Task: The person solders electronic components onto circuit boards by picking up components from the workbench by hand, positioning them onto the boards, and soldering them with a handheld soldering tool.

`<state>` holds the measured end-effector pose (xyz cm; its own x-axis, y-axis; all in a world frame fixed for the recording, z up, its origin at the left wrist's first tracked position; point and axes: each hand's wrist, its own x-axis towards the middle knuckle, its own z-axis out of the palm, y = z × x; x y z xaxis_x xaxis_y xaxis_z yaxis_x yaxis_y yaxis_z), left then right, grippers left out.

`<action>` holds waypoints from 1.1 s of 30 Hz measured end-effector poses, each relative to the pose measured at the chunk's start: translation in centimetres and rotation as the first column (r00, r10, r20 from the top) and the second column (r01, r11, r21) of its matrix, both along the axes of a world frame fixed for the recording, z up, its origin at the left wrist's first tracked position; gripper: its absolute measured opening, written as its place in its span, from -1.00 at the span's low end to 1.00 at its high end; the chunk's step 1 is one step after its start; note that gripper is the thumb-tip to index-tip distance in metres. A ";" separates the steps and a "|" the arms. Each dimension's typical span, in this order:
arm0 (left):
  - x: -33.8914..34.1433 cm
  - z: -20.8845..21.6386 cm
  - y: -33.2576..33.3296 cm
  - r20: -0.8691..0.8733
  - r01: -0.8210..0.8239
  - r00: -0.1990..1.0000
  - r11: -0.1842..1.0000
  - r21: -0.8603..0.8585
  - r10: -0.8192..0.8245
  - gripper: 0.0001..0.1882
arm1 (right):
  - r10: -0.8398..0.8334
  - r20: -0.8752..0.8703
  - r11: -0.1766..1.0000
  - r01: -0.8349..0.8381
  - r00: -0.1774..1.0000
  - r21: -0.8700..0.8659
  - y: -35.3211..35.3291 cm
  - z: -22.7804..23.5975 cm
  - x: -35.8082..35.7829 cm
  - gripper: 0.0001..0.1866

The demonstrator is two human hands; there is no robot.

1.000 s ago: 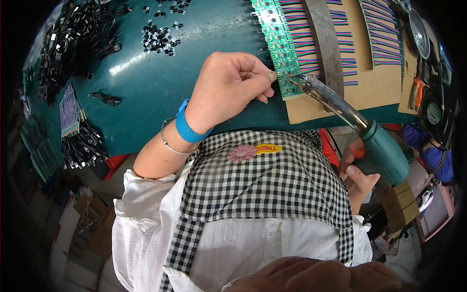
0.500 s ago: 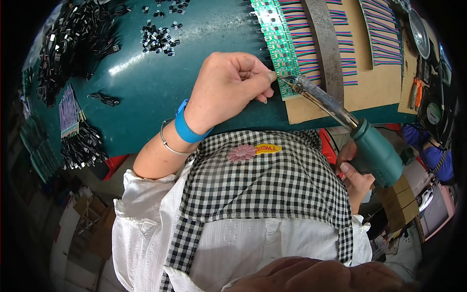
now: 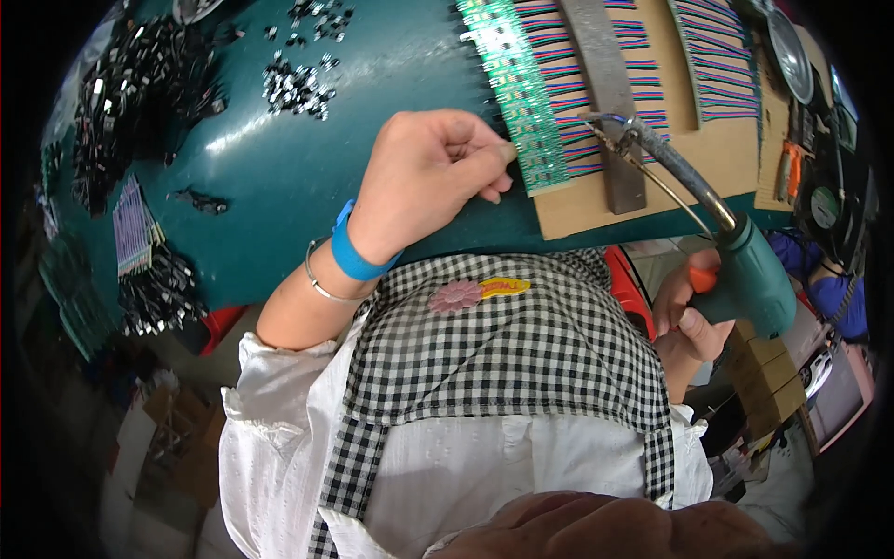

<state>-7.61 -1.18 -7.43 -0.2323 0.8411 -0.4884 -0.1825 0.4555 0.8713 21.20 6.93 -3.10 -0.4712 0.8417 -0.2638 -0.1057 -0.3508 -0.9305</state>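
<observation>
My right hand (image 3: 687,321) is wrapped round the handle of a teal soldering gun (image 3: 752,275) with an orange trigger. The gun's long metal barrel points up and left, its tip over the dark metal bar (image 3: 605,88). A strip of green circuit boards (image 3: 521,102) lies under my left hand's fingertips, at its near left edge. My left hand (image 3: 436,177) is closed in a pinch of thumb and forefinger there; whatever is between them is too small to make out. Rows of coloured wires (image 3: 577,107) run from the boards beneath the bar, on a sheet of brown cardboard (image 3: 570,214).
On the teal table's left lie a heap of black cables (image 3: 140,102), a bundle of purple wires (image 3: 135,224) and small black connectors (image 3: 296,86). A second wired board strip (image 3: 687,65) lies to the right, then a metal dish (image 3: 790,56) and orange-handled pliers (image 3: 792,172).
The soldering gun's tip has lifted away from the board's near edge, up and right over the metal bar. My left hand keeps its pinch beside the board.
</observation>
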 end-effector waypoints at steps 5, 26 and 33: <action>0.1 0.2 0.2 0.091 -0.052 0.994 0.998 -0.031 0.054 -0.88 | 0.001 -0.273 0.992 0.035 0.962 0.125 3.6 -0.8 0.8 -0.33; -0.9 0.2 -0.2 0.202 -0.022 0.979 1.000 -0.022 0.026 -0.88 | -0.388 -0.130 0.808 0.405 0.912 0.429 13.9 -2.9 0.5 -0.57; -1.8 0.4 -1.4 0.142 0.009 0.990 1.000 -0.016 -0.007 -0.90 | -0.203 -0.064 0.839 0.207 0.977 0.503 10.0 -1.5 0.7 -0.44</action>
